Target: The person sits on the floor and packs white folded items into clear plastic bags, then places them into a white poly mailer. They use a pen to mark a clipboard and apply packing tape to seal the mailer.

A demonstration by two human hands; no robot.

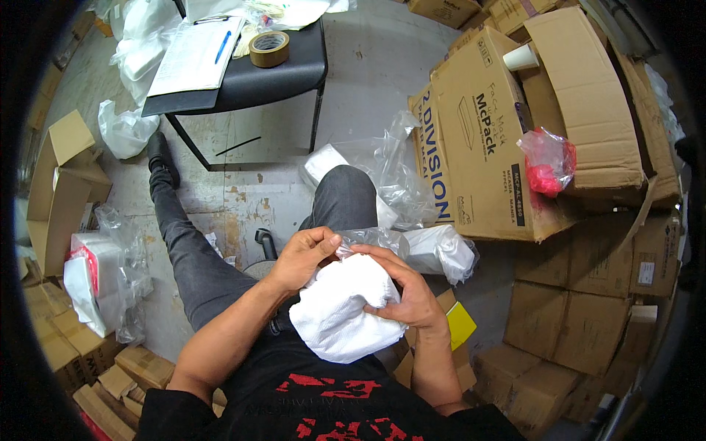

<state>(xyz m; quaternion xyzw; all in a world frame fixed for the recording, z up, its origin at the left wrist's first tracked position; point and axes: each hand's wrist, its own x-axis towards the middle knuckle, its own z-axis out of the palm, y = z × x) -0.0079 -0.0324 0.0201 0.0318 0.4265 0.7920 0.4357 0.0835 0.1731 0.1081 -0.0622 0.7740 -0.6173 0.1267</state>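
Close before my torso is a rounded bundle of white textured paper, like tissue or napkins, with a fold along its right side. My right hand grips this bundle, its thumb pressed into the fold and its fingers over the top. My left hand pinches a clear plastic bag between thumb and fingertips at the bundle's upper edge. Fingers of my right hand also touch the plastic there. How far the bag covers the bundle is hard to tell.
Plastic-wrapped white packs lie by my knee, beside a large cardboard box. A black chair ahead bears a clipboard and brown tape roll. Left stand an open carton and a white stack.
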